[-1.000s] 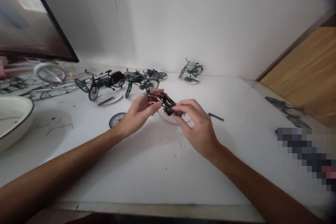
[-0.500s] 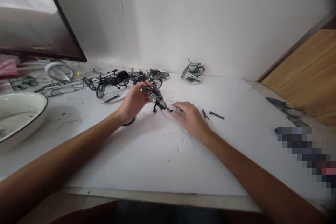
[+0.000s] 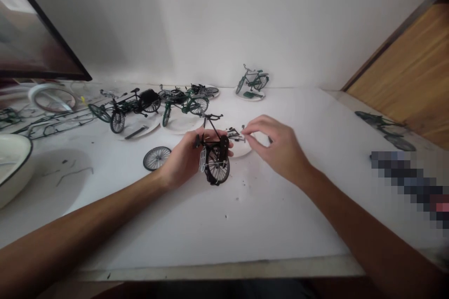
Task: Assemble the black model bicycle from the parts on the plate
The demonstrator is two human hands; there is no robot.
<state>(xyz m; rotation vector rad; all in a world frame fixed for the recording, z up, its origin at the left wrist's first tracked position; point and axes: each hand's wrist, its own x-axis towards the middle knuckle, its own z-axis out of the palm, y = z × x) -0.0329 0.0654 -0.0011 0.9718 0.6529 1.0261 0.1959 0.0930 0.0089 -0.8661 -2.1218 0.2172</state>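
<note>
In the middle of the head view my left hand [image 3: 184, 159] is closed round a black model bicycle [image 3: 218, 161], tilted upright. Its handlebars point up, a grey rack sticks out on the left, and one spoked wheel shows low down. A loose spoked wheel [image 3: 156, 158] lies on the table beside my left wrist. My right hand [image 3: 275, 142] pinches a tiny part between thumb and forefinger, too small to name. Those fingertips are above a white plate [image 3: 242, 152] that carries small dark and silver pieces [image 3: 235, 134].
Model bicycles [image 3: 135, 105] in black and green stand at the back left, some on plates. One green model bicycle [image 3: 252, 79] stands on a plate by the wall. At left are an enamel basin [image 3: 12, 168] and a screen [image 3: 38, 32]. Another model bicycle [image 3: 382, 128] lies at right.
The bicycle in my left hand has been turned more upright, its handlebars now showing. My right hand has risen from the plate into a pinch. The view has shifted, uncovering the loose wheel.
</note>
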